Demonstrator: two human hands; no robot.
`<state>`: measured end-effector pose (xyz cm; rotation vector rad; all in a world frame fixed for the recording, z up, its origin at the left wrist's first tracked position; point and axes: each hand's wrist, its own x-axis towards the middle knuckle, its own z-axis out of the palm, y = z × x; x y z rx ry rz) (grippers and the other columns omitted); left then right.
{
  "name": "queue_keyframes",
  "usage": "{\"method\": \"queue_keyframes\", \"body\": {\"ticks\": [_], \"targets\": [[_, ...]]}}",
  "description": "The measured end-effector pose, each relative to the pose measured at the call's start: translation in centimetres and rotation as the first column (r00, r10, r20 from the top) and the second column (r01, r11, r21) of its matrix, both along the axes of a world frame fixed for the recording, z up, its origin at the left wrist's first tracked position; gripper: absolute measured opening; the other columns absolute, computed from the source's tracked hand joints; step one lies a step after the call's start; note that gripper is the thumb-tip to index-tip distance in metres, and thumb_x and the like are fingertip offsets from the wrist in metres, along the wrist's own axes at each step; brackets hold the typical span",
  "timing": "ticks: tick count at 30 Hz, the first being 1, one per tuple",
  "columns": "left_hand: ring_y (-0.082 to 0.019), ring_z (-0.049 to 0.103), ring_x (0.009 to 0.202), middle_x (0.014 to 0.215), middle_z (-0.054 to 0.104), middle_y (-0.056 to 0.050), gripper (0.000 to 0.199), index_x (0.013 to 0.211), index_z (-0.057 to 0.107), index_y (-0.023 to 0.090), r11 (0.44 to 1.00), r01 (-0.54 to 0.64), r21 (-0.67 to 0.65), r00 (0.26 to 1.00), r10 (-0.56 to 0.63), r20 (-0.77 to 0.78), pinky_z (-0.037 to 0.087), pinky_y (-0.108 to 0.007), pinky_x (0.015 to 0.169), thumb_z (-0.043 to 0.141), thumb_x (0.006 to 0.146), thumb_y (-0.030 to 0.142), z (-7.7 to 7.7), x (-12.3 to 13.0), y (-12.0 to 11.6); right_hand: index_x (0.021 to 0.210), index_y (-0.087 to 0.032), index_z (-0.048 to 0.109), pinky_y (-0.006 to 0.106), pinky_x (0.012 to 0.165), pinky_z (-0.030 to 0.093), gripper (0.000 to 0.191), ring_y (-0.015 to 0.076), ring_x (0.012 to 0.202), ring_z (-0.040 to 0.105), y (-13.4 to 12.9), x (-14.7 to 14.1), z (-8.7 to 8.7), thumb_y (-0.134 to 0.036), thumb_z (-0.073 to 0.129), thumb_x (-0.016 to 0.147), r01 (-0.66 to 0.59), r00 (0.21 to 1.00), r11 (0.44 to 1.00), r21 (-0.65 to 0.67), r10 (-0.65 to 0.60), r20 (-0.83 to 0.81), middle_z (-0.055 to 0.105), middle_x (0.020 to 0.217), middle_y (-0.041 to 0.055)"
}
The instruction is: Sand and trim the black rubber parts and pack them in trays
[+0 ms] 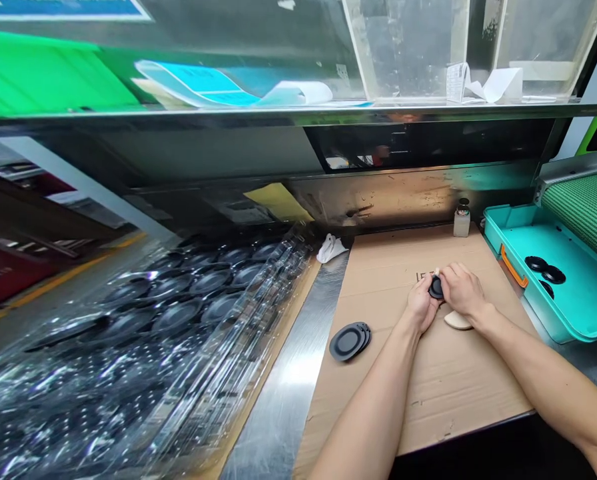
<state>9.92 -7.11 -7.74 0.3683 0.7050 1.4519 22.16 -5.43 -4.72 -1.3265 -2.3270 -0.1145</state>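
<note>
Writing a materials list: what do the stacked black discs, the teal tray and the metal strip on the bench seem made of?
The stacked black discs look like matte rubber or silicone: dull surface, soft-looking rims, though plastic can't be ruled out. The teal tray looks like smooth moulded plastic, with an even colour and slight gloss. The metal strip looks like polished stainless steel, judging by its bright reflections.

Bright light casts faint shadows under the hands [421,303] [462,290]; glare streaks the steel strip [291,377], and the left edge warps.

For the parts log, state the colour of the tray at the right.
The tray is teal with an orange handle, shown best in the head view.
</note>
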Motion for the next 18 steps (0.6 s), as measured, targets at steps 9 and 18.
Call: {"method": "queue_keyframes", "body": {"ticks": [9, 18], "targets": [[-0.032, 0.070, 0.110, 0.123, 0.070, -0.022, 0.037, 0.110, 0.066, 0.012, 0.991, 0.112, -0.067, 0.979, -0.098, 0.181, 0.057, -0.051, 0.090, 0.039, 0.102, 0.036, 1.4, -2.5, -0.4, 0.102, -0.019, 0.073, 0.033, 0.088, 0.044, 0.022, 0.0230, 0.099, 0.061, 1.9, 4.9, -0.3, -0.026, 0.052, 0.099, 0.063, 0.989, 0.990, -0.128, -0.079, -0.122, 0.071, 0.102, 0.0096], [-0.028, 0.070, 0.108, 0.119, 0.071, -0.018, 0.030, 0.114, 0.066, 0.011, 0.997, 0.067, -0.042, 0.971, -0.055, 0.233, 0.056, -0.044, 0.091, 0.043, 0.099, 0.023, 2.2, -4.1, -0.4, 0.117, -0.030, 0.072, 0.047, 0.100, 0.039, 0.056, 0.0369, 0.124, 0.053, -1.7, 6.3, 4.4, -0.040, 0.087, 0.064, -0.259, 0.886, 0.788, -0.559, 0.424, 0.187, 0.067, 0.120, 0.0074]]}}
